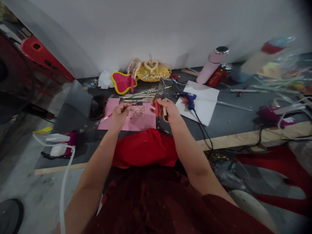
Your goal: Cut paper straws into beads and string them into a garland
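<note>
Our fingers [162,104] on the right hand [168,110] are wrapped tight around the handles of pruning shears [160,94], blades up. Our left hand [120,114] pinches something too small to make out. Both hover over the dark tabletop [231,113] and a pink paper sheet [146,123] bearing small pale pieces [139,112]. Behind it, a yellow basket [154,73] holds pale garlands. We read no writing.

Whatever the left hand [120,114] pinches is perhaps too small to tell.
</note>
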A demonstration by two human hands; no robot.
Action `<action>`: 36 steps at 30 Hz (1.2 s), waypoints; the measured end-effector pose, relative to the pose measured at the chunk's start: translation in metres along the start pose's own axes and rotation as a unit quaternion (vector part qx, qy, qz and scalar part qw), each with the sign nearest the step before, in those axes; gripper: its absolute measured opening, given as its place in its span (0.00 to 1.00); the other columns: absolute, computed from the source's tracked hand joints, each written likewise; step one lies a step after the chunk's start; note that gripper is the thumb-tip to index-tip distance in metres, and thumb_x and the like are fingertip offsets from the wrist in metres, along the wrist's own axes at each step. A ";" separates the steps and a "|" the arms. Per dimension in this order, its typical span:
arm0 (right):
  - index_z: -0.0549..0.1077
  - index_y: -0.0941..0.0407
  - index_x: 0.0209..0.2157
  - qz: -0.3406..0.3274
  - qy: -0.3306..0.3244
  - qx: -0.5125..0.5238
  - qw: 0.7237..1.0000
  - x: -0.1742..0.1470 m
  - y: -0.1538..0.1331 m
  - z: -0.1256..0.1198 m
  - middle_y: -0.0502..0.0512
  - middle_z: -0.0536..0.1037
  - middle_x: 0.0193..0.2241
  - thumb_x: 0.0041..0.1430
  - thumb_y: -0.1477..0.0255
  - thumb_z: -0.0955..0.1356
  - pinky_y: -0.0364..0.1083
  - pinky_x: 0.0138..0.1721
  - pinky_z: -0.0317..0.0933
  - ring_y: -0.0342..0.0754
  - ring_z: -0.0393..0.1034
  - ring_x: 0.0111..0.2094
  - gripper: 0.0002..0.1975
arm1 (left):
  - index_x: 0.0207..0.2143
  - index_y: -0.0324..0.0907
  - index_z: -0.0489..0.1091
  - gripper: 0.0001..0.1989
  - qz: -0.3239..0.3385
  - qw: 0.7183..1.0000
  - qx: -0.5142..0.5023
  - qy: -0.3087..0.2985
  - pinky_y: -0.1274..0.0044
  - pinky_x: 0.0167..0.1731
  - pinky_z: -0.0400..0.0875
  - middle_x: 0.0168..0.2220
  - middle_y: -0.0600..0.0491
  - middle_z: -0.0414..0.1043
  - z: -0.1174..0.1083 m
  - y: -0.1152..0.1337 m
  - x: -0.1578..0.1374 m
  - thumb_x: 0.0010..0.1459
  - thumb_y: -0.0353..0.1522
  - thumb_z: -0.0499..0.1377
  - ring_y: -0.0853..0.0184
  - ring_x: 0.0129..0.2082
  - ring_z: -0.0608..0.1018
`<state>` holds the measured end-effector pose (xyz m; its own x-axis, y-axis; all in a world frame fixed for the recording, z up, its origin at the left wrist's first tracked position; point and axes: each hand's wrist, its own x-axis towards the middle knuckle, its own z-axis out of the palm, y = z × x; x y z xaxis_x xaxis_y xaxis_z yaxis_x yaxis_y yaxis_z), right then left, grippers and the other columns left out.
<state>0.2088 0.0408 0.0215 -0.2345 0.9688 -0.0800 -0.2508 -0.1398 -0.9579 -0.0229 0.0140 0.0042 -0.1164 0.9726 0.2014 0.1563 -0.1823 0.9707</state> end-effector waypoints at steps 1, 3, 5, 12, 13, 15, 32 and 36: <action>0.66 0.53 0.34 0.001 -0.003 -0.004 1.000 -0.001 0.000 0.001 0.56 0.79 0.39 0.55 0.57 0.66 0.55 0.41 0.69 0.50 0.74 0.41 0.14 | 0.36 0.41 0.73 0.06 -0.018 0.999 -0.037 0.005 0.82 0.26 0.64 0.29 0.54 0.72 0.000 -0.001 -0.002 0.54 0.31 0.59 0.76 0.24 0.68; 0.67 0.53 0.37 -0.002 -0.007 -0.015 1.000 -0.002 0.000 0.003 0.57 0.78 0.43 0.58 0.57 0.64 0.57 0.42 0.69 0.51 0.73 0.43 0.15 | 0.35 0.40 0.74 0.06 -0.053 0.995 -0.089 0.011 0.82 0.25 0.64 0.29 0.55 0.72 0.000 -0.003 -0.003 0.53 0.30 0.60 0.77 0.22 0.67; 0.68 0.53 0.40 -0.014 -0.014 -0.034 0.999 -0.003 0.000 0.002 0.58 0.77 0.46 0.60 0.56 0.63 0.58 0.42 0.68 0.52 0.73 0.44 0.15 | 0.35 0.40 0.74 0.06 -0.081 0.988 -0.130 0.011 0.83 0.25 0.64 0.29 0.55 0.71 -0.001 -0.003 -0.004 0.52 0.27 0.61 0.78 0.22 0.67; 0.70 0.50 0.41 -0.089 0.042 -0.123 0.988 -0.004 0.008 0.007 0.53 0.77 0.42 0.56 0.52 0.66 0.53 0.40 0.69 0.49 0.72 0.41 0.18 | 0.31 0.41 0.73 0.03 -0.111 0.969 -0.219 -0.007 0.83 0.25 0.65 0.28 0.56 0.71 -0.004 0.004 -0.006 0.53 0.26 0.60 0.79 0.22 0.69; 0.70 0.50 0.40 -0.114 0.070 -0.148 0.980 -0.003 0.010 0.010 0.52 0.76 0.42 0.55 0.53 0.67 0.52 0.40 0.69 0.48 0.72 0.41 0.17 | 0.31 0.41 0.73 0.03 -0.113 0.970 -0.217 -0.007 0.83 0.25 0.65 0.28 0.56 0.71 -0.003 0.005 -0.006 0.53 0.26 0.60 0.79 0.22 0.69; 0.71 0.50 0.41 -0.153 0.108 -0.206 0.960 -0.003 0.013 0.013 0.52 0.76 0.41 0.54 0.55 0.67 0.50 0.40 0.68 0.48 0.71 0.40 0.17 | 0.31 0.41 0.73 0.03 -0.118 0.970 -0.213 -0.002 0.83 0.25 0.65 0.28 0.56 0.71 -0.003 0.007 -0.007 0.54 0.26 0.60 0.78 0.23 0.69; 0.69 0.54 0.48 -0.243 -0.012 -0.543 0.804 -0.012 0.015 0.024 0.57 0.67 0.57 0.63 0.64 0.60 0.52 0.54 0.57 0.52 0.60 0.57 0.15 | 0.29 0.42 0.71 0.04 -0.122 0.937 -0.326 -0.014 0.81 0.26 0.67 0.27 0.55 0.69 -0.004 0.019 -0.010 0.51 0.29 0.65 0.76 0.25 0.69; 0.69 0.53 0.49 -0.220 -0.041 -0.657 0.720 -0.015 0.014 0.029 0.54 0.55 0.65 0.61 0.67 0.62 0.55 0.56 0.52 0.55 0.53 0.60 0.15 | 0.28 0.42 0.69 0.05 -0.104 0.938 -0.330 -0.025 0.80 0.26 0.66 0.24 0.57 0.65 -0.003 0.021 -0.011 0.52 0.30 0.64 0.76 0.23 0.68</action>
<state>0.1819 0.0188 0.0174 -0.4720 0.8373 0.2759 0.7748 0.5433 -0.3233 -0.0217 -0.0005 0.0225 -0.0286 0.9996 0.0073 -0.5088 -0.0208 0.8606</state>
